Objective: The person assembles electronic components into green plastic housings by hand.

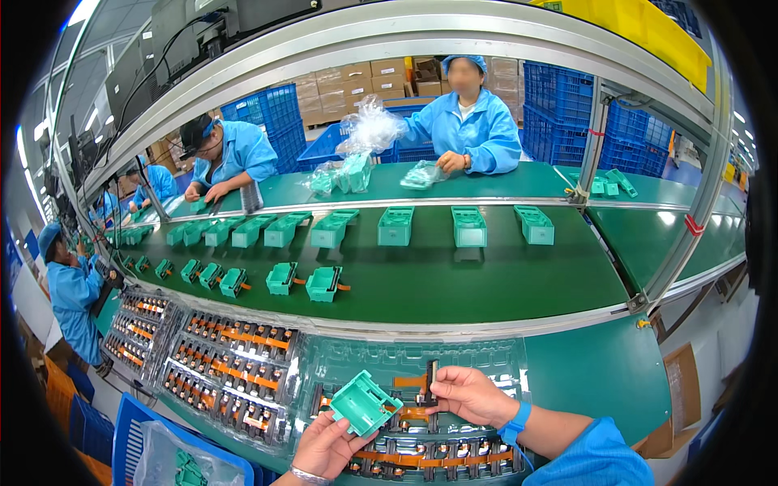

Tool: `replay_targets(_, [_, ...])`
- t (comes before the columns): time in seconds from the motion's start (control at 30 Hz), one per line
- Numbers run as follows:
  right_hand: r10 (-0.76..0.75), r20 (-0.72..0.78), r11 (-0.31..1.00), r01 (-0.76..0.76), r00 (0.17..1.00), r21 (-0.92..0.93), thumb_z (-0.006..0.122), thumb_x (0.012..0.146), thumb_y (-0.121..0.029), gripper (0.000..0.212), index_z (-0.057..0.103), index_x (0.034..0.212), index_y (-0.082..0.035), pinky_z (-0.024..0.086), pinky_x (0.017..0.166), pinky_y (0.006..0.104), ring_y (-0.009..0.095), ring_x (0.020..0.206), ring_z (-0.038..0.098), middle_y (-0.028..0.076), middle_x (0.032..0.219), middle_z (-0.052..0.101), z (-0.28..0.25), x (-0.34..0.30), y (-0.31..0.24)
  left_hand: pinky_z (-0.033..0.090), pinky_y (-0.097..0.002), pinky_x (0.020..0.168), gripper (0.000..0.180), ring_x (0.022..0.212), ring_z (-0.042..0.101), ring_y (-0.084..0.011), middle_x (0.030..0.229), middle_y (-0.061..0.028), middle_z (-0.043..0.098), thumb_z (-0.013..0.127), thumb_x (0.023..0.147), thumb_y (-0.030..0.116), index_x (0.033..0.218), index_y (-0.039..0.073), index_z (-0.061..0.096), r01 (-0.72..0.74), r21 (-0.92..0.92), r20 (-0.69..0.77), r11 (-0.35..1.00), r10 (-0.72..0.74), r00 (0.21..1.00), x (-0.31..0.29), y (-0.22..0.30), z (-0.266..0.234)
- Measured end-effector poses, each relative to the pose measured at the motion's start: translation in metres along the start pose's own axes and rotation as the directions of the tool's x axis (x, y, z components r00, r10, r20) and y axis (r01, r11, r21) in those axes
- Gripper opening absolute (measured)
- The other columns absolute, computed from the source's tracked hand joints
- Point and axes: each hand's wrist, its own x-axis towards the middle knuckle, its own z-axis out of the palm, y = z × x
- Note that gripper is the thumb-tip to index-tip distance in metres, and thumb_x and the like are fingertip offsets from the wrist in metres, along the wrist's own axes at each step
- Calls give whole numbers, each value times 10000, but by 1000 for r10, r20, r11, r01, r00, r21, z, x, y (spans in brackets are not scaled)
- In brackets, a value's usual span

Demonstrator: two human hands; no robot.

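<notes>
My left hand [324, 444] holds a green plastic housing [365, 402], tilted, just above a clear blister tray [405, 360]. My right hand [470, 395] pinches a small black part with an orange flex strip [427, 385] right beside the housing. Under both hands the tray holds rows of the same black and orange parts [442, 454].
More clear trays of black and orange parts [231, 368] lie to the left. A green conveyor belt [486, 279] carries rows of green housings [395, 225]. Workers in blue coats [470, 121] stand across the belt. A blue crate [142, 421] sits at lower left.
</notes>
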Motion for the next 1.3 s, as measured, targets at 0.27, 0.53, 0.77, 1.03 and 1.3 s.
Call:
replay_targets(0.27, [-145, -79, 977, 130, 986, -169, 579, 860, -43, 142, 548, 985, 18, 554, 742, 328, 171, 846, 614, 93, 933, 603, 13, -6, -1, 444, -423, 919, 187, 1022, 573, -253, 1074, -113, 602, 502, 881, 64, 1051, 11, 559, -38, 18, -98, 999, 40, 994, -7, -2, -1])
replay_targets(0.53, [-309, -17, 811, 255, 951, -527, 609, 819, 30, 173, 543, 978, 21, 488, 772, 246, 106, 871, 582, 62, 942, 608, 47, -20, -22, 494, -375, 866, 106, 962, 590, -208, 1012, -103, 601, 585, 843, 1, 933, 33, 539, -51, 80, -137, 995, 62, 989, 3, 0, 7])
replay_targets(0.77, [-312, 37, 720, 262, 949, -642, 623, 832, -33, 182, 567, 996, 21, 485, 673, 194, 67, 785, 575, 45, 880, 598, 41, -19, -5, 477, -301, 875, 197, 990, 569, -161, 1045, -95, 593, 616, 806, -48, 957, 34, 518, -107, 317, -88, 942, 141, 986, -8, -7, 8])
replay_targets(1.03, [-320, 27, 614, 229, 947, -755, 654, 806, -68, 180, 580, 940, 25, 464, 580, 210, 57, 648, 531, 31, 762, 575, 43, -19, -3, 492, -273, 773, 215, 905, 578, -128, 966, -48, 597, 651, 785, -27, 935, 56, 522, -152, 366, -82, 918, 194, 977, -9, -11, 19])
replay_targets(1.3, [-216, 11, 618, 146, 976, -773, 649, 811, -65, 154, 574, 921, 12, 482, 623, 215, 65, 697, 553, 27, 773, 589, 37, -15, 0, 472, -308, 862, 229, 954, 577, -147, 1004, -65, 594, 658, 779, -27, 963, 40, 538, -148, 419, -14, 896, 169, 986, -8, -11, 19])
